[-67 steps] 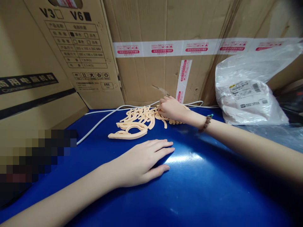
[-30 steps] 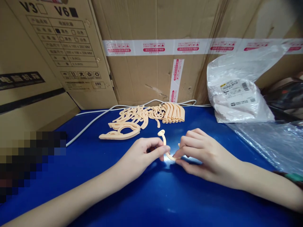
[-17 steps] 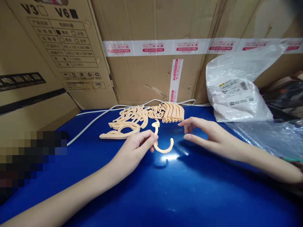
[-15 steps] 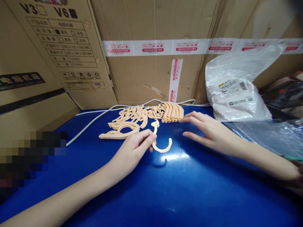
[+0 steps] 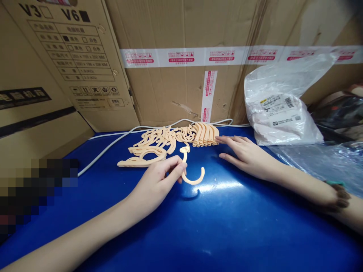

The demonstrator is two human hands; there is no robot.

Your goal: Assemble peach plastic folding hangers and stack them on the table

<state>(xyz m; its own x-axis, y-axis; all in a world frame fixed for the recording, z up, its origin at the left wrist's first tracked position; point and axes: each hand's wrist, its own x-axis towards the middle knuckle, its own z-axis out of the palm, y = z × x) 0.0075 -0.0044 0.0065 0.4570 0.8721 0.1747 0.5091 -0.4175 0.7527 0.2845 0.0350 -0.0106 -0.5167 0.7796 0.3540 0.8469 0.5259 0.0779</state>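
Pinched between the thumb and fingers of my left hand (image 5: 160, 177) is a cream plastic hanger hook (image 5: 195, 182). Its curved end points towards me and its flat, wider end faces away, just above the blue table. My right hand (image 5: 249, 156) is open, palm down, fingers stretched left. Its fingertips are at the right edge of a row of curved hanger arms (image 5: 206, 134); whether they touch is unclear. More hooks (image 5: 185, 133) lie in a cluster left of that row. Further left are loose hanger pieces (image 5: 155, 138) and a low stack of hanger arms (image 5: 136, 163).
Cardboard boxes (image 5: 167, 90) wall in the back and left of the blue table (image 5: 198, 234). A white cable (image 5: 110, 151) runs behind the pieces. At the right stand a white plastic bag (image 5: 283, 121) with labels and a clear plastic sheet (image 5: 309, 160).
The view has shifted slightly. My right hand's fingers have straightened a little beside the row, and its forearm has shifted, showing a dark wrist band. My left hand keeps the hook in place.
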